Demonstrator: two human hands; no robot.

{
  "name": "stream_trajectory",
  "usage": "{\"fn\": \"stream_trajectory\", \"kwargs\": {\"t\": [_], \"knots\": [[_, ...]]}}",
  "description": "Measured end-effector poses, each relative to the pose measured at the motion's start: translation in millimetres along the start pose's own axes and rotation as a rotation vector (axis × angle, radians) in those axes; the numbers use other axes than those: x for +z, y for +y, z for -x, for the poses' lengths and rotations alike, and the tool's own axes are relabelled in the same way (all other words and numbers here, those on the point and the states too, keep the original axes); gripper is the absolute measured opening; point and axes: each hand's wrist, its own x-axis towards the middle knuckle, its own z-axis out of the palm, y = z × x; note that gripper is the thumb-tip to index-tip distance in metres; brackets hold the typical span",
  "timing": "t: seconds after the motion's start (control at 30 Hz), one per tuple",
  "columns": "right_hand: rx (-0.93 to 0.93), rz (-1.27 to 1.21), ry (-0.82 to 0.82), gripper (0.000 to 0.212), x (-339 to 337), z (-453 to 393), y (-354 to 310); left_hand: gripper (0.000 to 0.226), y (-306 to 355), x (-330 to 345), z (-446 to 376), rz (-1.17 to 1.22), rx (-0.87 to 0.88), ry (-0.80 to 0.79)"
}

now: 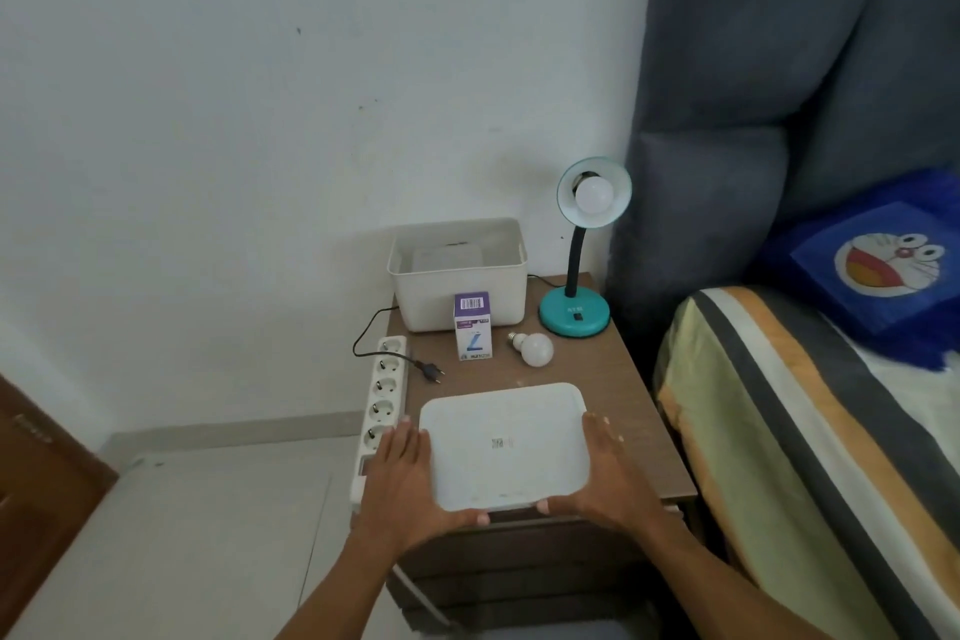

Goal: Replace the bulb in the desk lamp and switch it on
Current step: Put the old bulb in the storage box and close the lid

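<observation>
A teal gooseneck desk lamp (574,314) with a black neck carries a white round bulb in its shade (594,195). A second white bulb (537,349) lies on the brown wood-grain bench (623,379). The small cardboard bulb box (473,326) is white with a purple top and a blue mark. The open plastic storage bin (457,276) is cream, its flat lid (506,447) white. The power strip (382,400) is white, the plug (432,372) black. The bedsheet (779,431) has yellow, grey, white and orange stripes; the cushion (872,265) is blue with a cartoon face.

— How's your light?
— You have soft, even, dimmish daylight; the plain white wall (208,120) has a cool cast.
— Shadows?
— Faint ones under your hands.
— Sharpness?
— Slightly soft throughout; your wide lens bends the edges.
</observation>
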Motion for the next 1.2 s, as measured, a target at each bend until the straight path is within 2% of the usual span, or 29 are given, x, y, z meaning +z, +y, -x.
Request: {"fn": "stream_trajectory", "kwargs": {"t": [0.23, 0.4, 0.5, 0.63, 0.77, 0.87, 1.0, 1.2], "knots": [[-0.023, 0.148, -0.019, 0.138, 12, -7, 7, 0.159, -5, 10, -7, -0.138, 0.021, -0.04], [-0.014, 0.227, -0.035, 0.134, 7, -11, 4, 0.157, -7, 14, -9, -0.12, 0.025, -0.011], [0.019, 0.232, 0.042, 0.107, -5, -24, -5, 0.14, -5, 7, -10, -0.034, 0.053, 0.097], [0.017, 0.201, 0.169, 0.069, -24, -52, -23, 0.103, -12, -10, -38, 0.15, 0.086, 0.339], [0.045, 0.203, 0.172, 0.053, -49, -87, -47, 0.094, -21, -48, -89, 0.354, 0.015, 0.504], [0.007, 0.164, 0.166, 0.055, -60, -118, -63, 0.088, -22, -83, -129, 0.564, -0.05, 0.539], [0.051, 0.168, 0.127, 0.07, -57, -156, -76, 0.109, -30, -116, -186, 0.712, -0.09, 0.519], [0.043, 0.183, 0.027, 0.074, -47, -200, -78, 0.137, -44, -136, -260, 0.785, -0.115, 0.325]]}}
